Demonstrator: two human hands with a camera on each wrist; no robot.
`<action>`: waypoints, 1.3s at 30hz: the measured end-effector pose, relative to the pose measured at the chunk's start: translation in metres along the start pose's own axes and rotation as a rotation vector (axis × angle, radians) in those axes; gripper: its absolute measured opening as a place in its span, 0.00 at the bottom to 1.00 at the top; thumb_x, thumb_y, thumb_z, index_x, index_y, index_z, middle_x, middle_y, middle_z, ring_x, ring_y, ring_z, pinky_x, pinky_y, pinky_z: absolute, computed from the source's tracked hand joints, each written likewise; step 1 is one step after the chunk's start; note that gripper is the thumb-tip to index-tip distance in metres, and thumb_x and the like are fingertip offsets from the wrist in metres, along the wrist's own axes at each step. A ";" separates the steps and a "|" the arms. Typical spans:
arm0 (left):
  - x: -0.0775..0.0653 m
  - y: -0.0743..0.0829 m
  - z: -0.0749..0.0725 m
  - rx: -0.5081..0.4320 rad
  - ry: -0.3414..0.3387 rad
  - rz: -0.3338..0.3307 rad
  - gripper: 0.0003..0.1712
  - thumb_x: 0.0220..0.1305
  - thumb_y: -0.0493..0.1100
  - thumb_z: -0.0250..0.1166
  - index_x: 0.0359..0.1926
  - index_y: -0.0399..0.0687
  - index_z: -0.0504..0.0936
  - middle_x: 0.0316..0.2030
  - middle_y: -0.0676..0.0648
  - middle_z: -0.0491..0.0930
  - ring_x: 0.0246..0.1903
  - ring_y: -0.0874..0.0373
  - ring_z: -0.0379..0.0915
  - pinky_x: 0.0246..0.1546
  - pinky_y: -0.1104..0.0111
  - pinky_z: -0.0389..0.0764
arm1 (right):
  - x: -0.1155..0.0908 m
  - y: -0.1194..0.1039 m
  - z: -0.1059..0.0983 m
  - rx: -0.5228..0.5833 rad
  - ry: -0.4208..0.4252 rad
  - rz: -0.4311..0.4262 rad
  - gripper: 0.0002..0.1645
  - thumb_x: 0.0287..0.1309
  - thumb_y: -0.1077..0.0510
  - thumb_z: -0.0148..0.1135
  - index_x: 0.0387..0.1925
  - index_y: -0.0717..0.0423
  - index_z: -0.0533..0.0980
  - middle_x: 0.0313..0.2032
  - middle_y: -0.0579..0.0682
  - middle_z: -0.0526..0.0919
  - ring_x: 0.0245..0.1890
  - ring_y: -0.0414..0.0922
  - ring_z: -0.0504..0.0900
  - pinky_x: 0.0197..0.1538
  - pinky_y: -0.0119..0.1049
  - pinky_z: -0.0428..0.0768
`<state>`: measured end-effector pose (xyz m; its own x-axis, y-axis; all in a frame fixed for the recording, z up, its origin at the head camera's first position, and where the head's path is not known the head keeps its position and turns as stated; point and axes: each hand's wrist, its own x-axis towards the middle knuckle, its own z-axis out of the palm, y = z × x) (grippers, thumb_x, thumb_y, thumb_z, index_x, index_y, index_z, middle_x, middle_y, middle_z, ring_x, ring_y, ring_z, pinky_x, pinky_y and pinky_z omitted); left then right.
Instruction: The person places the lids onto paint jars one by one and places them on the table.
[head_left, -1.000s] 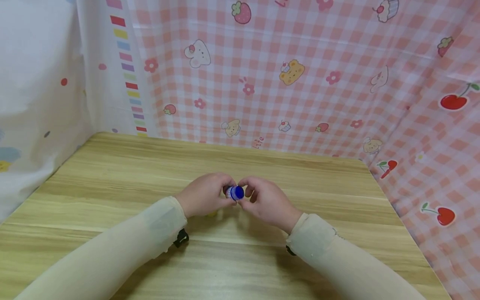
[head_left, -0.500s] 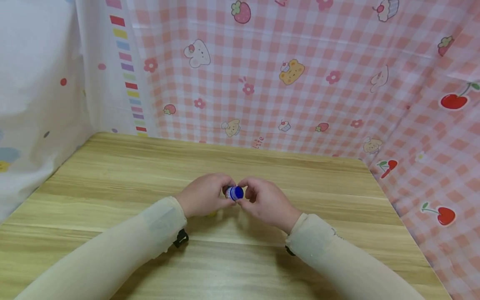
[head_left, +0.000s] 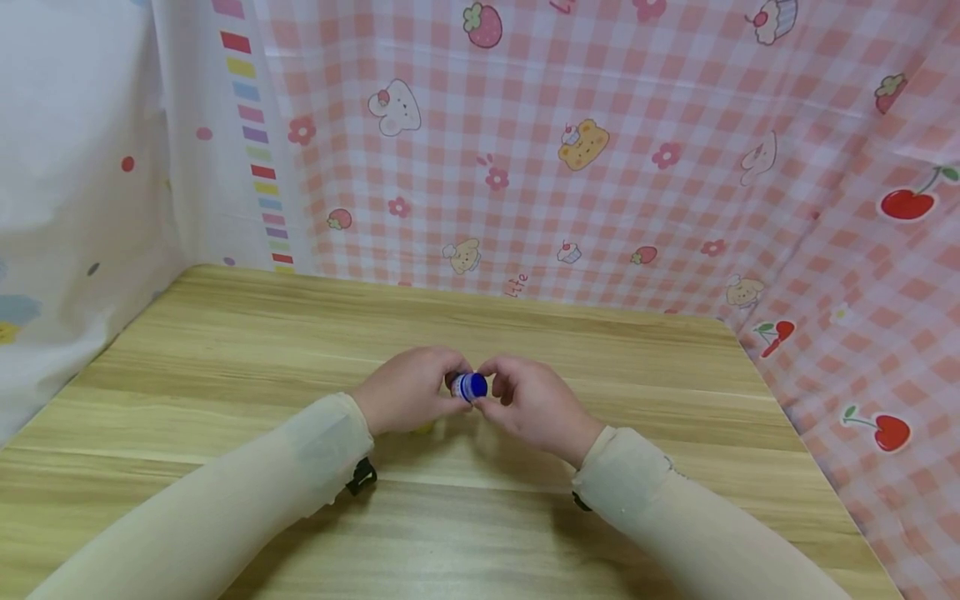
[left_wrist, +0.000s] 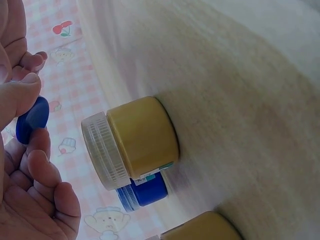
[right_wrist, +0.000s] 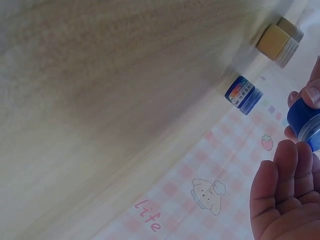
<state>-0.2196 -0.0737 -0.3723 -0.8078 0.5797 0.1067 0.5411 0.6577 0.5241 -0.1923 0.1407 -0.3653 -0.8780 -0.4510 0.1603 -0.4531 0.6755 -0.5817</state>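
My left hand (head_left: 405, 392) holds a small blue paint jar (head_left: 467, 387) on its side above the table, thumb and fingers around its body. Its round blue end (left_wrist: 35, 121) shows between thumb and fingertip in the left wrist view. My right hand (head_left: 536, 408) is at the jar's other end, thumb and forefinger curled around its lid. In the right wrist view the blue body (right_wrist: 299, 115) and clear lid (right_wrist: 309, 131) are partly cut off by the frame edge, with the right fingertips right at the lid.
On the wood-grain table (head_left: 450, 533) stand a yellow paint jar (left_wrist: 142, 137) with a clear lid, another blue jar (left_wrist: 151, 190), and a second yellow jar (left_wrist: 205, 231). In the head view the left hand mostly hides them. Checked cloth (head_left: 525, 192) hangs behind the table.
Both hands and the jar stay almost in place. The right hand's fingers shift slightly at the lid.
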 end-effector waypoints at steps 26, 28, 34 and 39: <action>0.000 0.005 -0.002 0.024 -0.001 0.010 0.11 0.66 0.49 0.75 0.43 0.52 0.85 0.36 0.57 0.83 0.38 0.59 0.80 0.46 0.63 0.81 | 0.000 0.005 -0.001 -0.016 0.012 -0.045 0.14 0.62 0.57 0.75 0.47 0.50 0.82 0.34 0.50 0.82 0.30 0.40 0.76 0.36 0.33 0.77; 0.000 0.005 -0.002 0.025 -0.002 0.012 0.10 0.66 0.49 0.75 0.43 0.52 0.85 0.36 0.57 0.83 0.38 0.59 0.80 0.46 0.63 0.81 | 0.000 0.005 -0.001 -0.019 0.013 -0.051 0.11 0.63 0.56 0.75 0.45 0.51 0.82 0.33 0.51 0.81 0.29 0.40 0.75 0.35 0.32 0.75; 0.000 0.005 -0.002 0.044 0.005 0.032 0.10 0.66 0.50 0.75 0.42 0.52 0.85 0.36 0.58 0.83 0.38 0.59 0.80 0.45 0.63 0.81 | -0.001 0.004 -0.002 -0.009 0.004 -0.026 0.15 0.63 0.54 0.75 0.47 0.53 0.82 0.35 0.50 0.83 0.29 0.39 0.76 0.34 0.32 0.77; 0.000 0.005 -0.003 0.048 -0.004 0.019 0.10 0.66 0.50 0.75 0.42 0.52 0.85 0.36 0.57 0.84 0.38 0.60 0.80 0.45 0.63 0.81 | -0.001 0.003 -0.003 -0.038 0.000 -0.044 0.19 0.63 0.57 0.74 0.54 0.54 0.81 0.42 0.49 0.86 0.33 0.38 0.81 0.39 0.33 0.81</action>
<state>-0.2175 -0.0720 -0.3677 -0.7963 0.5944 0.1127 0.5672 0.6687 0.4807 -0.1932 0.1443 -0.3648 -0.8572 -0.4806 0.1849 -0.4967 0.6768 -0.5433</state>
